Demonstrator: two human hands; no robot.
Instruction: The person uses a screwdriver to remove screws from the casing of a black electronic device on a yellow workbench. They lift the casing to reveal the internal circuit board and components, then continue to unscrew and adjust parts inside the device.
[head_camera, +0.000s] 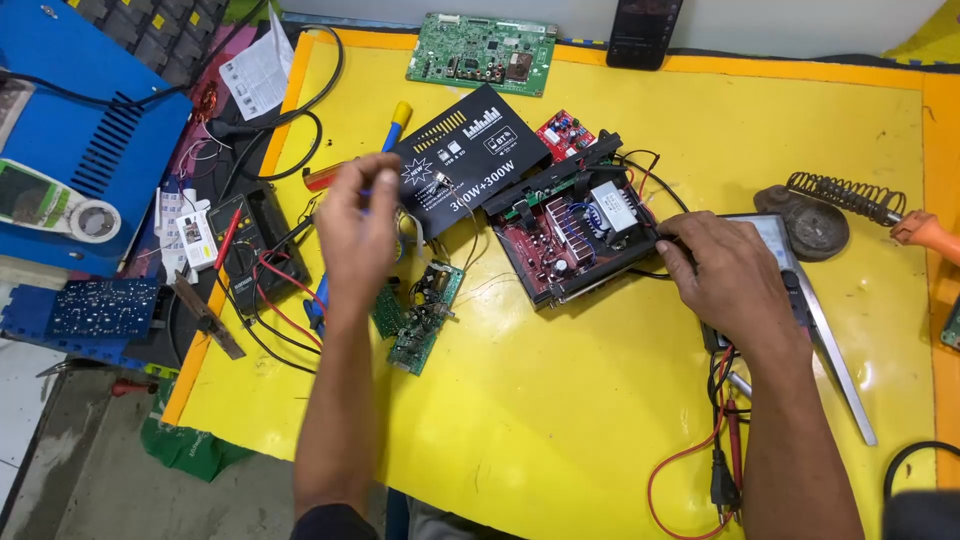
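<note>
Yellow bench mat (560, 420), frame centre: opened amplifier chassis (570, 235). My right hand (730, 280), fingers pressed on its right edge, steadies it. My left hand (357, 225), left of centre, pinches something I cannot identify beside the black lid (468, 150). I'd advise bracing firmly, working gently.

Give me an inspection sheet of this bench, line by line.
Surface: yellow mat, orange edged.
Job's things: opened amplifier chassis, black lid tilted beside it; small green boards in front.
Clutter: green circuit board, multimeter, soldering iron stand, blue case.
Grippers: left hand pinches something small, unclear what; right hand rests at the chassis edge.
Cables: red and black leads; plug.
Surroundings: grey floor at left.
</note>
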